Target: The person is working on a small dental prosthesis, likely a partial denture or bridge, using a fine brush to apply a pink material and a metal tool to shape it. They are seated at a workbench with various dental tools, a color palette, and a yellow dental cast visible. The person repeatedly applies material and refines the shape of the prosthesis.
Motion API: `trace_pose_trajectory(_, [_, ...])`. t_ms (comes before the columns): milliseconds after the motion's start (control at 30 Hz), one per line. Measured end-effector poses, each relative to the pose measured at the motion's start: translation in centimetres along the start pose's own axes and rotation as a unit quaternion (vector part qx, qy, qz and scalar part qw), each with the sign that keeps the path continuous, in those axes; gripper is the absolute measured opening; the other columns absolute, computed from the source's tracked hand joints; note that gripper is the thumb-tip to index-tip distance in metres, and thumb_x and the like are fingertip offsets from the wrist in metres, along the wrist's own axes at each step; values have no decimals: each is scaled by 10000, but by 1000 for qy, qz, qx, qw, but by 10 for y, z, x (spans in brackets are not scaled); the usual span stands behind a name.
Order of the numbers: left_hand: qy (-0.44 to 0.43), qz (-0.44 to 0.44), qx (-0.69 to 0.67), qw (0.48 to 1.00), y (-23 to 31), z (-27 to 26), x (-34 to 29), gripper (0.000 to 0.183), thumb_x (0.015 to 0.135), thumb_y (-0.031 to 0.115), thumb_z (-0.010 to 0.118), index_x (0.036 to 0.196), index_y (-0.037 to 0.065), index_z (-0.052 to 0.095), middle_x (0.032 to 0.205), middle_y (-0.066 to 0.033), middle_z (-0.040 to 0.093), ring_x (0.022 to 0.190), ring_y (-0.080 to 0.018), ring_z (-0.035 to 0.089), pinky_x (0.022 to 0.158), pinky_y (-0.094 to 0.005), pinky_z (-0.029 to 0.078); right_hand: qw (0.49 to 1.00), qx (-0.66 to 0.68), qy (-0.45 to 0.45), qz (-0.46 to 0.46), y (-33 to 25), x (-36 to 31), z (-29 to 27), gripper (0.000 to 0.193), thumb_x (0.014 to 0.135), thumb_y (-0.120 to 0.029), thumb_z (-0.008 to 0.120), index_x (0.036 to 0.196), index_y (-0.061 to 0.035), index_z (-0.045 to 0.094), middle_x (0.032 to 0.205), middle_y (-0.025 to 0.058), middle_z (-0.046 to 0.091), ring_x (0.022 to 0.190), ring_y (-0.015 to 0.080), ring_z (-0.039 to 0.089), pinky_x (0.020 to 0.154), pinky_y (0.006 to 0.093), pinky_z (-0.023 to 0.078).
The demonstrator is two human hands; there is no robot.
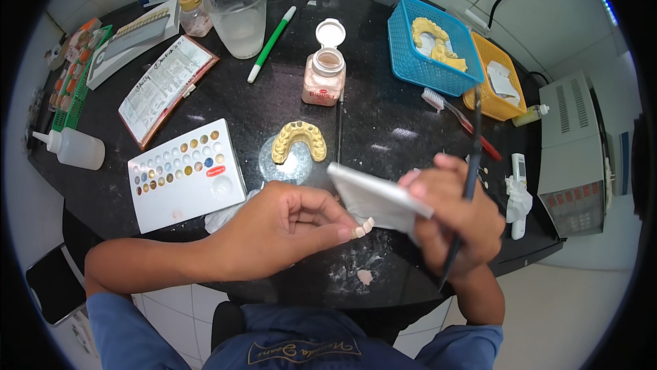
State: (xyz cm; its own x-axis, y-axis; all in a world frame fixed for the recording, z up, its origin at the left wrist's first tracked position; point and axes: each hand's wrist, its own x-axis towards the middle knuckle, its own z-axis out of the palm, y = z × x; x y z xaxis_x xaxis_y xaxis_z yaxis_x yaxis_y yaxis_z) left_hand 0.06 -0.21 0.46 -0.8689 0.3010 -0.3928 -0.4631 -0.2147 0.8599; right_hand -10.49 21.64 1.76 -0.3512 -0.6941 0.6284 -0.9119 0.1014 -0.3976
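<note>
My left hand (291,223) pinches a short row of tooth-coloured dental crowns (364,227) between thumb and forefinger. Just right of it, my right hand (460,219) is closed on a folded white pad (376,188) and a thin dark brush (474,141). The pad is tilted, one end close to the crowns. The brush stands steeply across the hand and looks blurred. Beyond my left hand, a yellowish plaster jaw model (299,138) rests partly on a clear round disc (291,168).
A white palette (168,199) with coloured wells lies left. Ahead stand an uncapped powder jar (324,82), a green marker (272,43) and a glass (239,21). Blue (404,62) and orange (489,106) baskets, a red-handled toothbrush (469,127) and a grey appliance (571,144) are right.
</note>
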Motion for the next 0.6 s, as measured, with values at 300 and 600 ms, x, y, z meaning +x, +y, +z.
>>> trace_pose_trajectory(300, [-25, 38, 19, 999, -5, 0, 1, 131, 909, 59, 616, 996, -36, 637, 1055, -110, 662, 964, -98, 615, 855, -229, 490, 975, 52, 174, 125, 31, -3, -12, 518, 1007, -362, 402, 1294, 69, 412, 1121, 200, 595, 1014, 227, 603, 951, 371, 445])
trace_pose_trajectory(600, [-22, 28, 35, 999, -5, 2, 1, 134, 914, 65, 610, 995, -40, 632, 1028, -120, 667, 942, -124, 639, 843, -247, 525, 973, 94, 126, 171, 15, -2, -16, 146, 908, -116, 638, 918, 30, 636, 889, 74, 609, 736, 63, 534, 619, 194, 426])
